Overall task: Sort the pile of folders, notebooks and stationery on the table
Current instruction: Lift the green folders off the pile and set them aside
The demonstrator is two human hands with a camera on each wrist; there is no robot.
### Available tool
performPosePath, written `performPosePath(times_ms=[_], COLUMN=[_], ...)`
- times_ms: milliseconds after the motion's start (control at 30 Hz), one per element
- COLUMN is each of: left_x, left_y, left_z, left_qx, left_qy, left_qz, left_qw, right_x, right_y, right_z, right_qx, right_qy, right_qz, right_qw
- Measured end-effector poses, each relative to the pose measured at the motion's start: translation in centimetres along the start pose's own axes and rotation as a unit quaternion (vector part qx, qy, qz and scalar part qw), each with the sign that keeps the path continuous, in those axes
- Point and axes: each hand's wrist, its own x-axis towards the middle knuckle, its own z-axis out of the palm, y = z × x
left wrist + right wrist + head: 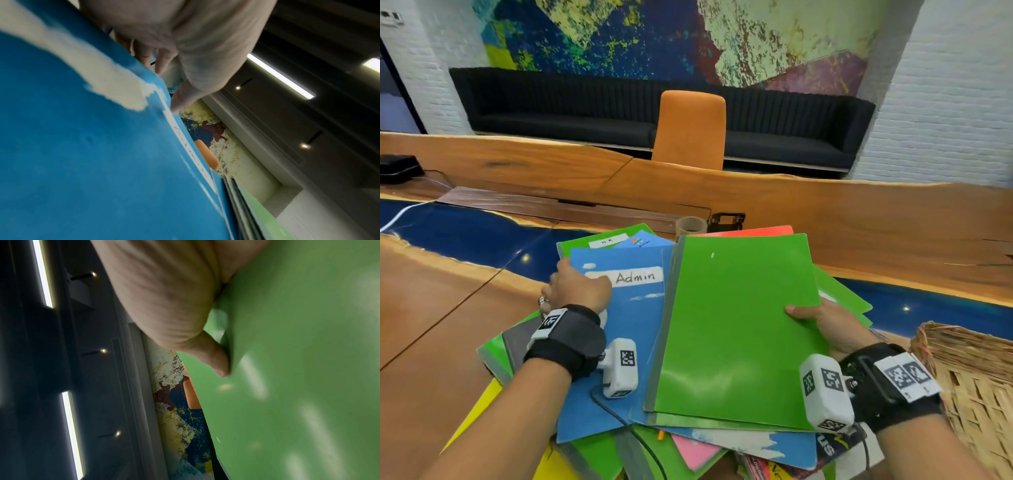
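On the wooden worktop (pixel 431 325), the right hand (pixel 832 329) pinches a glossy green plastic folder (pixel 736 329) atop the pile; the left hand (pixel 578 291) clasps the blue "Admin" cardboard folder (pixel 633 329). Left wrist view: fingers (pixel 164 61) curl over its edge. Right wrist view: a thumb (pixel 216 360) pressing slick plastic may slip, toppling the pile.
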Motion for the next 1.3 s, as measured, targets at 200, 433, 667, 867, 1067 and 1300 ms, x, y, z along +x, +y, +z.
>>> performPosePath(times_ms=[200, 433, 667, 867, 1067, 1300], left_x=[-2.2, -4.3, -5.5, -8.5, -9.3, -8.9], left_y=[2.9, 3.7, 7.1, 11.8, 12.8, 7.2], left_z=[-1.0, -0.7, -4.0, -7.2, -5.8, -1.4], left_qx=[-0.174, -0.208, -0.320, -0.398, -0.437, -0.407], left_qy=[-0.226, -0.308, -0.241, -0.130, -0.144, -0.198], left_qz=[-0.060, -0.011, 0.064, 0.293, 0.345, 0.233], left_qw=[0.957, 0.928, 0.914, 0.860, 0.818, 0.860], right_x=[-0.2, -0.3, -1.1, -2.1, -2.9, -0.2], right_y=[-0.1, -0.4, -3.1, -6.9, -7.6, -2.4], right_z=[1.6, 4.5, 5.5, 4.9, 3.3, 3.4], right_qx=[-0.014, -0.006, 0.007, 0.048, 0.087, 0.049], right_qy=[0.001, -0.020, -0.048, -0.012, 0.010, -0.019], right_qz=[-0.005, -0.048, -0.168, -0.329, -0.422, -0.334], right_qw=[1.000, 0.999, 0.985, 0.943, 0.902, 0.941])
